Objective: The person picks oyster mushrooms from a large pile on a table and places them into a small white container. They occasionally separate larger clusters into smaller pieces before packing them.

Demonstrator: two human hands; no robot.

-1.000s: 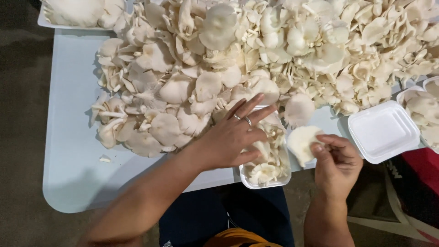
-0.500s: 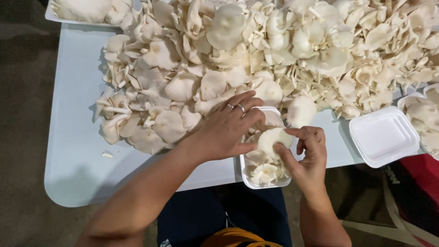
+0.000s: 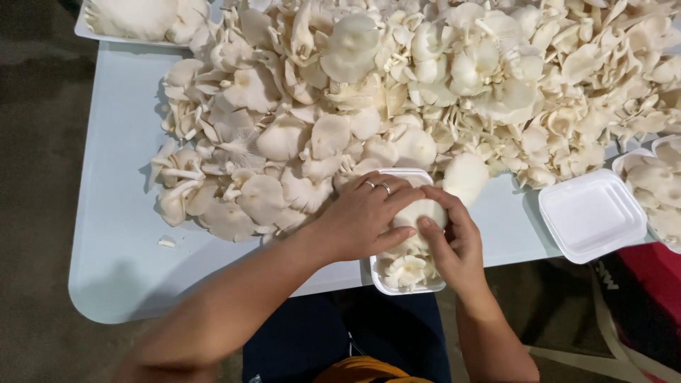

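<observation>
A small white foam tray (image 3: 407,289) sits at the near edge of the pale blue table (image 3: 120,241), partly filled with white oyster mushrooms. A large mushroom cap (image 3: 420,211) lies on top of the tray's contents. My left hand (image 3: 363,218), with two rings on it, lies across the tray with its fingers curled over this cap. My right hand (image 3: 454,245) grips the cap from the right side, thumb on top. Both hands touch each other over the tray.
A big heap of oyster mushrooms (image 3: 425,85) covers the far half of the table. An empty foam tray (image 3: 592,213) lies to the right, with a filled tray (image 3: 656,184) beyond it. Another white tray (image 3: 128,21) sits at the far left. A small crumb (image 3: 167,242) lies near the left.
My right hand has carried a mushroom cap from the right into the tray. My left hand stayed on the tray and closed over the cap.
</observation>
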